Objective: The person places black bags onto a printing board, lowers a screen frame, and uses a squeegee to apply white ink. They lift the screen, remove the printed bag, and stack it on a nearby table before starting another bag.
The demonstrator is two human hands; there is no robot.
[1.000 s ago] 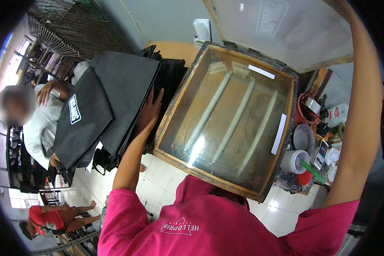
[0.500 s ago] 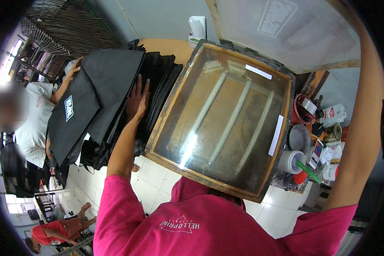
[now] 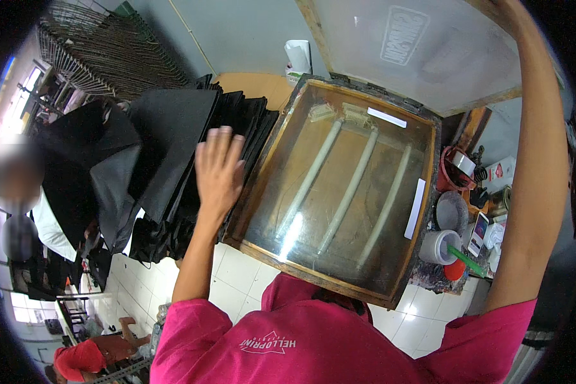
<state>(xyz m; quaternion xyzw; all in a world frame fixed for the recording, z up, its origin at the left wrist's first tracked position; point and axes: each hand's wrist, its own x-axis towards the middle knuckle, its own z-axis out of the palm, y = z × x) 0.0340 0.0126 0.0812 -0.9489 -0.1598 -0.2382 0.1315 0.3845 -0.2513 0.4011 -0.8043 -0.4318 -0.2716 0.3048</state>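
Observation:
My left hand (image 3: 219, 169) is open, fingers stretched, over the right edge of a pile of black fabric pieces (image 3: 246, 125); whether it touches them I cannot tell. My right arm reaches far up, and my right hand (image 3: 509, 14), partly cut off by the picture's rim, grips the wooden edge of a raised printing screen (image 3: 454, 67). Below the screen lies a glass-topped wooden light box (image 3: 339, 192) with tubes inside. Two white strips (image 3: 415, 208) stick to its glass. To the left, a co-worker handles a black fabric piece (image 3: 86, 169).
Right of the box, a cluttered bench holds a white tub (image 3: 436, 246) with a green-handled tool (image 3: 466, 260), a grey bowl (image 3: 452, 211), a red bucket (image 3: 454, 168) and a phone (image 3: 478, 234). A wire rack (image 3: 109, 51) stands at the far left. Another person in red (image 3: 86, 355) is lower left.
My left hand has moved right along the pile toward the box. The co-worker has lifted the printed black piece off the pile to the left. My right hand remains on the raised screen.

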